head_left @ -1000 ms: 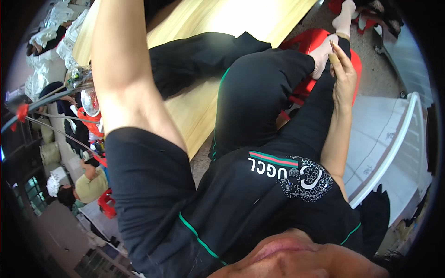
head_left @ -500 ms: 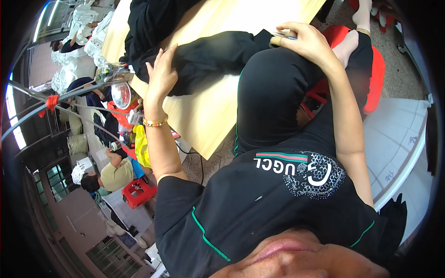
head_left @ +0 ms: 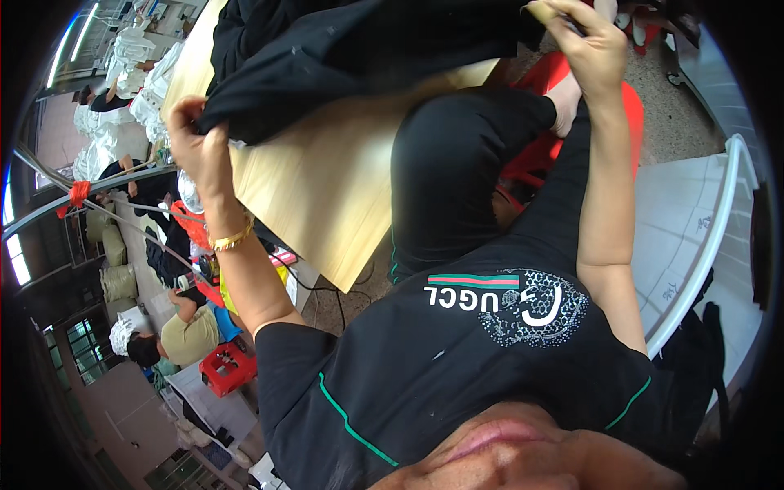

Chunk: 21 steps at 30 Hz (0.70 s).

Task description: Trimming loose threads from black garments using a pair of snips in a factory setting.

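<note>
One length of soft, matte black cloth (head_left: 327, 77) stretches above the table (head_left: 331, 200) between my two hands. At the table's left edge, my left hand (head_left: 200, 151) grips one end; off its right edge, my right hand (head_left: 592, 53) curls at the other, pinching or not, I cannot tell. One red plastic stool (head_left: 535, 159) stands right of the smooth, wood-grained table, over speckled floor (head_left: 690, 122).

Black cloth (head_left: 318, 69), pale-yellow wood-grained table (head_left: 327, 184), red stool (head_left: 634, 122), black shirt (head_left: 392, 363) with green-and-red stripes (head_left: 474, 282).
</note>
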### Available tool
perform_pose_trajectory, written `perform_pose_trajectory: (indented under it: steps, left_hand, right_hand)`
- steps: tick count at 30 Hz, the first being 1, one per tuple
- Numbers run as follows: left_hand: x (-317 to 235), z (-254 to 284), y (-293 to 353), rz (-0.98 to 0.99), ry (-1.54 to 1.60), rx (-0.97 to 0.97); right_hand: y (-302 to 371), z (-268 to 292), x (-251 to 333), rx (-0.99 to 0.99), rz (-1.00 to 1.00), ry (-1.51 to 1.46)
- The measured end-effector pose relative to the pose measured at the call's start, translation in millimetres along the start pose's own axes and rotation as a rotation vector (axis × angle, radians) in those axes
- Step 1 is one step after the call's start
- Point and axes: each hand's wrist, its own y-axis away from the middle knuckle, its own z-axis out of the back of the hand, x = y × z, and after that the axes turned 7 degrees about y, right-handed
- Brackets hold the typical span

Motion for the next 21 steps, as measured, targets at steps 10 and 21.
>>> perform_pose_trajectory:
  steps: [10,21]
  left_hand:
    - [-40.7,49.9,63.4,0.499,-0.063,0.901]
    - [-135.7,-107.2,76.4,-0.135,0.095,0.754]
  right_hand:
    - [68.4,91.3,8.8,0.496,-0.135,-0.577]
    - [73.7,79.9,11.8,0.453,-0.241,-0.685]
